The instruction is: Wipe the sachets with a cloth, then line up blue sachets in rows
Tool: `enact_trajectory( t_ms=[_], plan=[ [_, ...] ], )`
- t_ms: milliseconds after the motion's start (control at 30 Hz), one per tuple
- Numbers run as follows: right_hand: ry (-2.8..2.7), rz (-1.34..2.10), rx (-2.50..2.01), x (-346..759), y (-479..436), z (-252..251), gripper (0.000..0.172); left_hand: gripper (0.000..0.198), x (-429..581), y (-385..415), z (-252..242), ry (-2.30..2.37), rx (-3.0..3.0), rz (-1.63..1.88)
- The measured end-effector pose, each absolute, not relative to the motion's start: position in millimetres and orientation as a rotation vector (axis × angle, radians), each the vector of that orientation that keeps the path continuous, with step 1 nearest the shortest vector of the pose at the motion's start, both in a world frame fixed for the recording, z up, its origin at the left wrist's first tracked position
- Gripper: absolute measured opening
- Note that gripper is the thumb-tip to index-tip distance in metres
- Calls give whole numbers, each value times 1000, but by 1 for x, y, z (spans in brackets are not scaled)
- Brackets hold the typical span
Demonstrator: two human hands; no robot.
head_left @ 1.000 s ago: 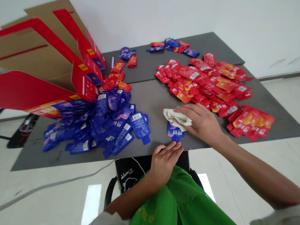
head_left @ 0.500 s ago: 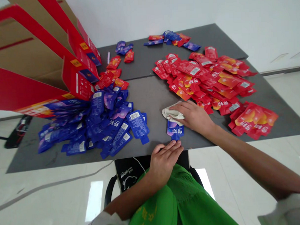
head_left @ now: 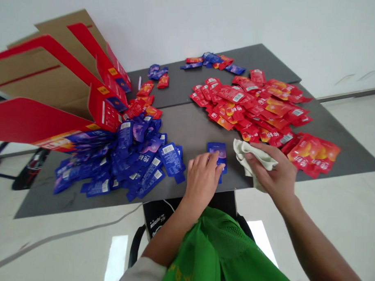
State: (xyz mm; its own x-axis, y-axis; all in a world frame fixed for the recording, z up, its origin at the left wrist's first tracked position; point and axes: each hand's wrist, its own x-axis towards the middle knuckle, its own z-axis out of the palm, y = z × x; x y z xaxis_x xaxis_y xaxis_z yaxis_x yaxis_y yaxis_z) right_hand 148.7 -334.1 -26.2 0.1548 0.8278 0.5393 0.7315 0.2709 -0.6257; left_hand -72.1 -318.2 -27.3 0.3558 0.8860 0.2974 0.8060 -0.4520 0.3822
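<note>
A: Status on the lone blue sachet (head_left: 217, 151)?

B: Lying flat on the grey surface (head_left: 190, 130), near the edge closest to the person, apart from the piles. Left hand (head_left: 202, 177) is on it.

A: Grip?

B: Left hand is mostly extended, with the fingers reaching over the sachet's lower right part. Contact yes. Can't tell if it's pinched, since the view of the underside is blocked.

A: Right hand (head_left: 272, 167)?

B: Curled, clenching a cream cloth (head_left: 252, 158) between fingers and thumb. Cloth bunches out on the side toward the sachet and hangs just past the surface edge. Hand and cloth sit just right of the sachet, not touching it.

A: Surroundings?

B: Pile of blue sachets (head_left: 129, 161) left of the left hand. Pile of red sachets (head_left: 251, 109) beyond the right hand, with the nearest ones just beside the cloth. Red-and-cardboard display boxes (head_left: 103, 112) overhang the far left of the surface, blue pile against them. Green mesh garment (head_left: 222, 250) in the person's lap.
</note>
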Motion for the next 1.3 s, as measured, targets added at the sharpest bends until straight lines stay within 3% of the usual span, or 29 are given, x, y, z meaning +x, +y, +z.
enact_trajectory(
  t_ms=[167,400,467,567,633,800,1133,1300],
  plan=[
    [-1388,281,-1640,162,-361,-54,36,80,-54,-277,-33,1731,2468,476],
    [-1316,332,-1627,164,-363,-64,38,87,-50,-241,-19,1602,2139,284],
    [-1312,343,-1623,164,-362,-63,38,77,-53,-233,-15,1541,2040,320],
    [-1322,355,-1605,164,-361,-61,38,30,-57,-226,-10,1458,1983,349],
    [-1330,355,-1601,165,-361,-61,38,17,-61,-229,-5,1412,2006,443],
    [-1293,381,-1610,164,-362,-61,40,20,-72,-258,10,1136,2199,815],
    [-1265,426,-1615,165,-360,-57,45,50,-103,-326,-14,1067,2597,381],
    [-1350,367,-1572,174,-348,-38,41,33,-94,-359,-23,1132,2689,553]
  ],
)
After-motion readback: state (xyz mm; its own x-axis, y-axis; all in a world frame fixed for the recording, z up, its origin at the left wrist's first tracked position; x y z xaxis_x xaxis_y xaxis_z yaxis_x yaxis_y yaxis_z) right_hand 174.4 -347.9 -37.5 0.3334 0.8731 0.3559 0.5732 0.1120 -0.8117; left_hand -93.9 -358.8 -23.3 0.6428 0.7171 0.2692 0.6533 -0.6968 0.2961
